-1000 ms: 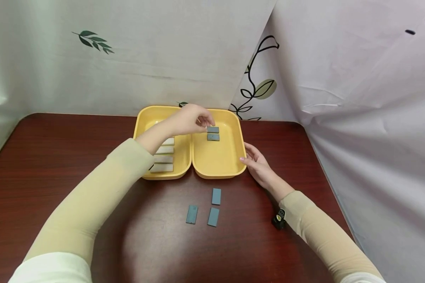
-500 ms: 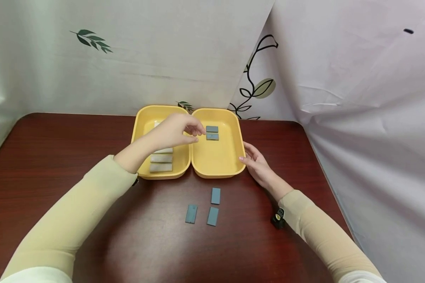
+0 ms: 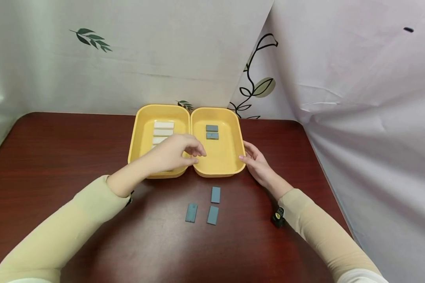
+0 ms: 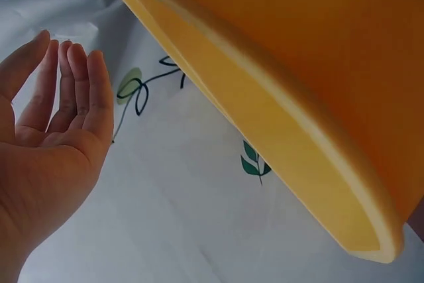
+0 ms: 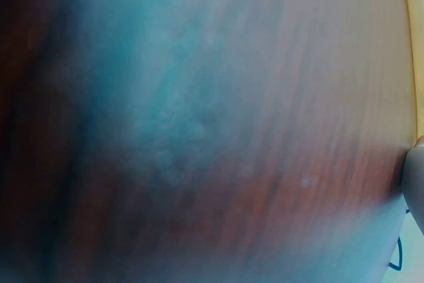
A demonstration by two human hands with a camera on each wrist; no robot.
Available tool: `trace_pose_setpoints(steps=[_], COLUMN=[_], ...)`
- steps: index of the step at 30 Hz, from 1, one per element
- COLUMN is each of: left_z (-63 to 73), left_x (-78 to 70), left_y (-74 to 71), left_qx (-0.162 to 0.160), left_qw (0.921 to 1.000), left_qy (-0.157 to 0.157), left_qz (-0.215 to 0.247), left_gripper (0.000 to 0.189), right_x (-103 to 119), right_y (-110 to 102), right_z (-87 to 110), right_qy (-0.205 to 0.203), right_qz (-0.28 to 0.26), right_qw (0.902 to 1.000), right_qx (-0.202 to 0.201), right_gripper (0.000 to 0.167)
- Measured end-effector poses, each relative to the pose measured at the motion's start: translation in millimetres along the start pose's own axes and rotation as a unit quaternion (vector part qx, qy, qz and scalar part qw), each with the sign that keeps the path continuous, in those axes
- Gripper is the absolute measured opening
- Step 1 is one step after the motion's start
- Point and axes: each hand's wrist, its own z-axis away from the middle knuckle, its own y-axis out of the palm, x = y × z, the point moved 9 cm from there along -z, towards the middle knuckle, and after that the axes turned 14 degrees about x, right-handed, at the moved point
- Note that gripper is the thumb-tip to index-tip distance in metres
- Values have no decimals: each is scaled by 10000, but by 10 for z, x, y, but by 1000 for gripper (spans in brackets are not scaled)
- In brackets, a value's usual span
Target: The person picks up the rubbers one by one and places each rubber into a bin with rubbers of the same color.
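A yellow box (image 3: 219, 157) lies open on the table, its two tray-like halves side by side. The left half holds a column of white tiles (image 3: 164, 125), the lower ones hidden behind my left hand (image 3: 173, 154). Two grey-blue tiles (image 3: 212, 128) lie in the upper part of the right half. My left hand hovers over the seam, fingers loosely bent, thumb apart, holding nothing; the left wrist view shows its bare palm. My right hand (image 3: 259, 167) holds the box's right edge, thumb at the rim and fingers along the outer wall.
Three more grey-blue tiles lie on the dark red table (image 3: 251, 243) in front of the box: one nearer it (image 3: 215, 195), and a left tile (image 3: 191, 212) and right tile (image 3: 213, 215) nearer me. A patterned white curtain (image 3: 156, 59) hangs right behind the box.
My left hand has drawn back from beside the grey-blue tiles in the box, toward me and slightly left, uncovering the upper white tiles. The right hand keeps its place.
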Motion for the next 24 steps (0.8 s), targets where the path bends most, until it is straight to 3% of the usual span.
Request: trace_pose_setpoints(steps=[7, 15, 24], left_z=[83, 190, 283], left_x=[-119, -191, -204], left_y=[165, 390, 674], left_qx=[50, 138, 558], left_qw=[9995, 9984, 9969], left_qy=[212, 505, 507], left_qz=[-249, -200, -220], left_gripper=[16, 16, 21], right_x=[1, 8, 17], right_y=[-3, 10, 13], right_z=[-5, -5, 1], right_qy=[0, 3, -11], right_qz=[6, -2, 44], right_qw=[10000, 10000, 10000], right_qx=[-40, -29, -13], right_gripper=[68, 70, 68])
